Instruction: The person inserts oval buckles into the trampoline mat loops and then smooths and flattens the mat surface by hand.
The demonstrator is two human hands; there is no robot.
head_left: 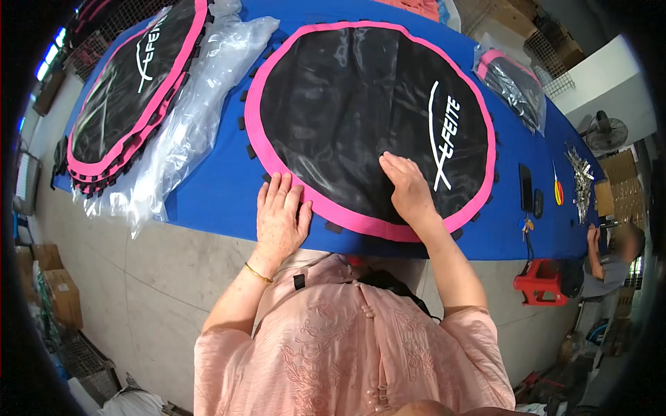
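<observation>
A round black trampoline mat (333,104) with a pink border and white lettering lies flat on the blue-covered table (208,215). Small black tabs stick out around its rim. My left hand (281,213) rests on the pink border at the near left, fingers stretched out. My right hand (406,186) lies on the black fabric near the lettering, its fingers extended and close together. Neither hand holds anything.
More mats (125,104) are stacked at the left beside clear plastic bags (201,118). A bagged mat (512,87) lies at the far right. Beyond are a phone (525,186), a screwdriver (558,187) and metal pieces (581,184). A person (614,267) sits past a red stool (540,283).
</observation>
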